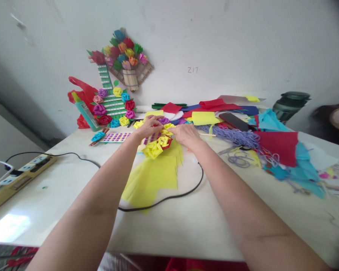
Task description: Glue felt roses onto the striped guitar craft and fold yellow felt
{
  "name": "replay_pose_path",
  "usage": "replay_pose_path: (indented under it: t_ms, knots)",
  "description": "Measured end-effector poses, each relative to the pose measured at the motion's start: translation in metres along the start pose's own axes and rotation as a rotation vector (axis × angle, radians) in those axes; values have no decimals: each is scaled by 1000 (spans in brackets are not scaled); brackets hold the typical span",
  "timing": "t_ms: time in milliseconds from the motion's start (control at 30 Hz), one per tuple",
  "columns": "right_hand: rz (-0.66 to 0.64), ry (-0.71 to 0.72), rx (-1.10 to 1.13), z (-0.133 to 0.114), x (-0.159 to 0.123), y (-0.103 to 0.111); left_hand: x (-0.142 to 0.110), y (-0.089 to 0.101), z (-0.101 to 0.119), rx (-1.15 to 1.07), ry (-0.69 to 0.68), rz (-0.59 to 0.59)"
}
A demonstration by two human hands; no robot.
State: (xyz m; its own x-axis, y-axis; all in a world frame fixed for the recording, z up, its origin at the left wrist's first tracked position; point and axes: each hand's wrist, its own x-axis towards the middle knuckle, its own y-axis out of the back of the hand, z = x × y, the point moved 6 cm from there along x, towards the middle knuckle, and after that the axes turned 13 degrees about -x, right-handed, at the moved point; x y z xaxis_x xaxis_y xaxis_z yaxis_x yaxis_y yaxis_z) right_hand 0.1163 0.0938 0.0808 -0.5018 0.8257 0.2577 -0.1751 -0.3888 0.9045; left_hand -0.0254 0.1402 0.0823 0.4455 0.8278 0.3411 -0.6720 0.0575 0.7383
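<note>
My left hand [150,127] reaches over the middle of the table with its fingers apart, beside a purple paper flower [164,121] and the yellow flowers. Close on its right, my right hand [188,135] has its fingers closed at the edge of a yellow paper flower [167,130]. Nearer to me are another yellow paper flower [153,149] and one with a red edge [164,142]. Below them lie sheets of yellow crepe paper [161,173]. A purple-and-white woven strip [115,137] lies left of my left hand, partly hidden by my arm.
A black cable [169,197] crosses the table toward a power strip [24,177]. On the left stand a glue bottle [86,113] and a flowered green guitar-shaped craft [113,107]. To the right are purple yarn [234,136], scissors [228,150], a dark phone [234,122] and red paper [279,145].
</note>
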Motion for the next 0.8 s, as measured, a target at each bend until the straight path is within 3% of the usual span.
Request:
replay_pose_path:
  t_ms: [800]
  knots:
    - [-31,32,20,5,0,-2,0,-1,4,198,-139,21]
